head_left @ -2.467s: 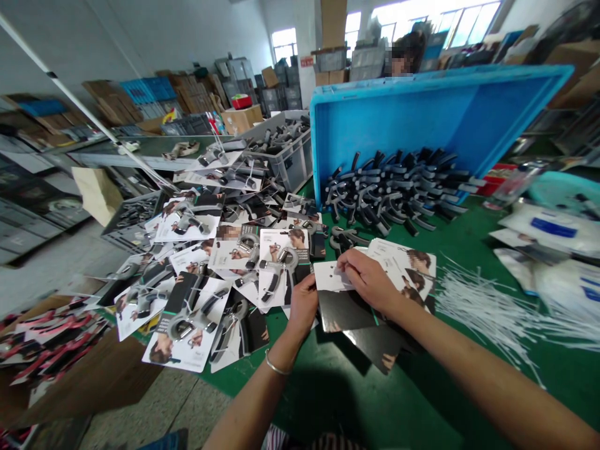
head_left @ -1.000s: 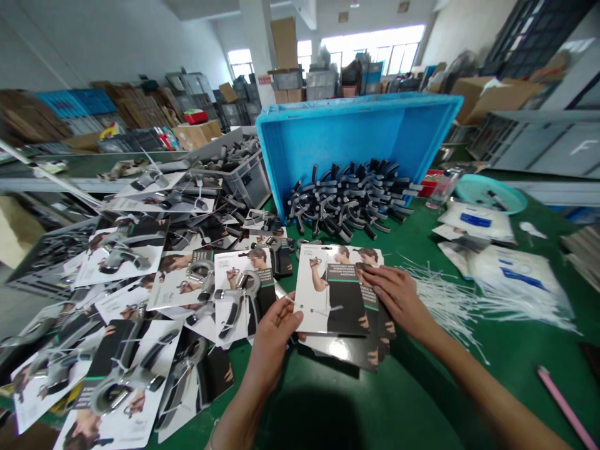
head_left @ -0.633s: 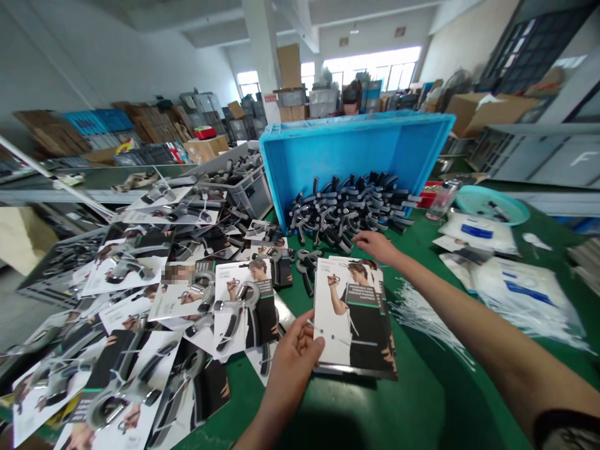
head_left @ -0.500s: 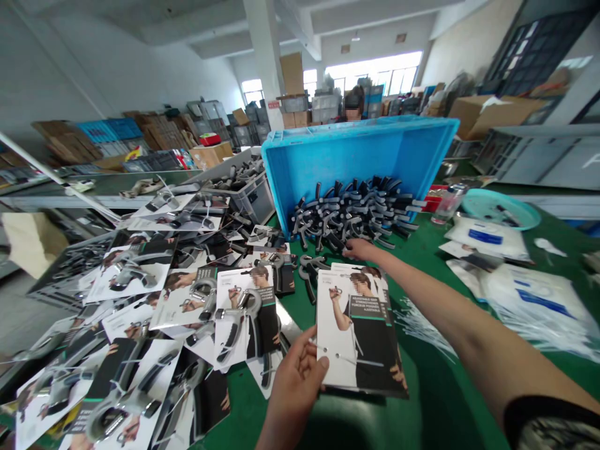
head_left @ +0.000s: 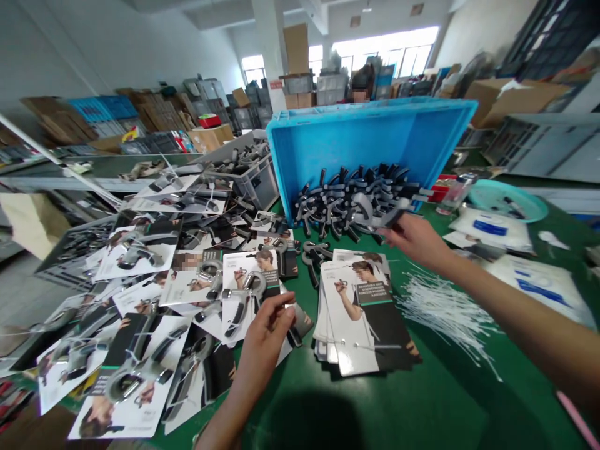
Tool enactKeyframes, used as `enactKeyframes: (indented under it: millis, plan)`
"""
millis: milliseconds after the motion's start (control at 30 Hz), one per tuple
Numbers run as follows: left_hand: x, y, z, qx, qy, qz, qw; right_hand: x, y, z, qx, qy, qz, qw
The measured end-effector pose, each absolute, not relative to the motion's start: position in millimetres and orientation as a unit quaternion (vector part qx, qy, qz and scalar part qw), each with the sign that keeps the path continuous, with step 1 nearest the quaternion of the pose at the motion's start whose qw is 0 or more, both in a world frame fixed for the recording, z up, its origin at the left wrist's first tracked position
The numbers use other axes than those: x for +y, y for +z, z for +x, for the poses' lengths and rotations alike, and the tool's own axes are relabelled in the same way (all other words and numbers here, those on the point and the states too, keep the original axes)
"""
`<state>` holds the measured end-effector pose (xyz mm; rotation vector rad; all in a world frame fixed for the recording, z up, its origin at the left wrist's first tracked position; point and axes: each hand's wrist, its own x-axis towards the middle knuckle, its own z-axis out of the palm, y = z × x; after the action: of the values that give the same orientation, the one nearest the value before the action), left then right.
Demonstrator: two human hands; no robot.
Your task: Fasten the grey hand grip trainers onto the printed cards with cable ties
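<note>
My right hand (head_left: 412,240) grips a grey and black hand grip strengthener (head_left: 368,215) by one handle, in front of the blue crate (head_left: 365,137). More strengtheners (head_left: 328,209) lie heaped in the crate's mouth. My left hand (head_left: 269,325) hovers left of a stack of printed cards (head_left: 347,325), fingers loosely bent and apart, with nothing visible in it. White cable ties (head_left: 389,346) run through holes in the top card. At my left, many cards with strengtheners tied on, such as one carded strengthener (head_left: 244,300), are piled.
Loose white cable ties (head_left: 450,312) spread right of the card stack. Plastic bags (head_left: 497,231), a turquoise tray (head_left: 510,197) and a clear bottle (head_left: 457,194) stand farther right. A grey crate (head_left: 257,181) of strengtheners is behind the left pile. A person (head_left: 363,84) is beyond the crate.
My right hand has drawn a strengthener up from the heap and toward the right. My left hand has let go of the top card and moved left. The card now lies flatter on the stack.
</note>
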<state>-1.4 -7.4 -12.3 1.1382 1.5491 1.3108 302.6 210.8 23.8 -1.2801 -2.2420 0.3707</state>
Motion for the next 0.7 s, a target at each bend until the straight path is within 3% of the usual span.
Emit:
enactKeyframes:
  millis: [100, 200, 467, 633, 700]
  plan:
    - [13, 0, 15, 0.521, 0.545, 0.511, 0.412, 142, 29, 299, -0.869, 0.128, -0.37, 0.303]
    - [33, 0, 30, 0.457, 0.536, 0.588, 0.398, 103, 12, 290, -0.901, 0.136, -0.296, 0.286]
    - [36, -38, 37, 0.446, 0.456, 0.723, 0.264, 101, -24, 294, -0.919, 0.153, -0.255, 0.258]
    - [26, -51, 39, 0.452, 0.421, 0.759, 0.205, 71, -16, 314, -0.86, 0.182, -0.382, 0.285]
    - [26, -53, 41, 0.455, 0.418, 0.763, 0.19, 57, -9, 317, -0.832, 0.22, -0.445, 0.25]
